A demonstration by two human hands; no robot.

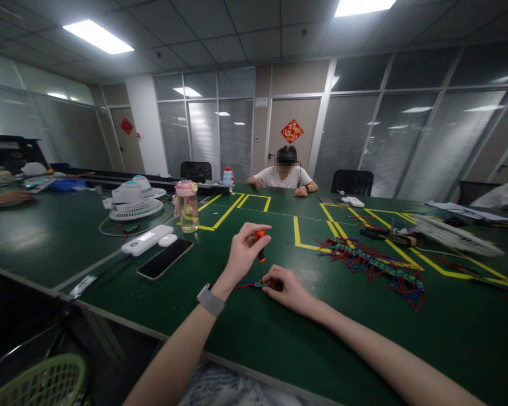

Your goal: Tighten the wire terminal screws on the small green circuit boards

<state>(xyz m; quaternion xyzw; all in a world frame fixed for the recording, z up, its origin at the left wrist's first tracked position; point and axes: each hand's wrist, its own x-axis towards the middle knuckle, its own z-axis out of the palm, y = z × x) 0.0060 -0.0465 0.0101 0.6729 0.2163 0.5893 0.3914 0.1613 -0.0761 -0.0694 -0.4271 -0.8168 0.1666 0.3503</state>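
Note:
My left hand (244, 251), with a grey band on its wrist, is closed around a screwdriver (261, 254) with an orange and black handle. The screwdriver stands upright, and its thin shaft points down onto a small green circuit board (259, 285) lying on the table. Red and blue wires (244, 283) run out from the board's left side. Low on the table, my right hand (288, 290) pinches the board's right end between thumb and fingers. Those fingertips partly hide the board, so whether the screwdriver's tip sits in a screw cannot be made out.
Right of my hands lies a row of wired circuit boards (376, 265) on the green table (186, 304). To the left are a phone (166, 259), a white power strip (147, 241), a pink-lidded bottle (188, 207) and small fans (136, 203). A person (285, 176) sits opposite.

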